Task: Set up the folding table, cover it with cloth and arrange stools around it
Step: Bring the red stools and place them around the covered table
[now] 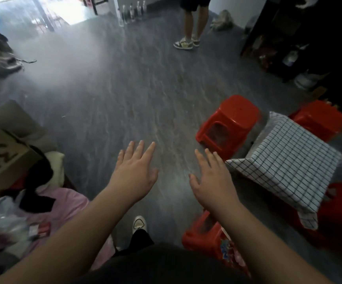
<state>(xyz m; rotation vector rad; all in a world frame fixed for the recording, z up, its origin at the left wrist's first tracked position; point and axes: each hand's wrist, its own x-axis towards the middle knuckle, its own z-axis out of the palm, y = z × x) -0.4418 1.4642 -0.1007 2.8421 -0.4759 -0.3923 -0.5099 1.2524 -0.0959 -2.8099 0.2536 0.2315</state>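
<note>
**Both hands free over the floor, worktop dressed beside them**

The left hand [134,173] and right hand [211,181] reach forward, palms down, side by side and apart above the grey floor [125,89]. The fingers [150,150] of both are straight and slightly spread, and they have hold of nothing.

Just beside the right hand, a white checked cloth [288,158] covers the worktop completely, so the worktop itself is hidden. The cloth hangs over every edge, with one corner drooping low at the near side.

Four red stools stand on the floor around it. The first stool [229,121] is at the far-left edge, touching or nearly touching the cloth. The second stool [319,119] is at the far-right edge. The third stool [340,218] is at the near-right edge, partly behind the drooping corner. The fourth stool [207,238] is at the near-left edge, under the right forearm, with a coloured picture on its seat.

A cardboard box [0,160] sits on a heap of clothes at the left. Across the floor stand another person's legs [192,21] and a row of bottles [133,11].
</note>
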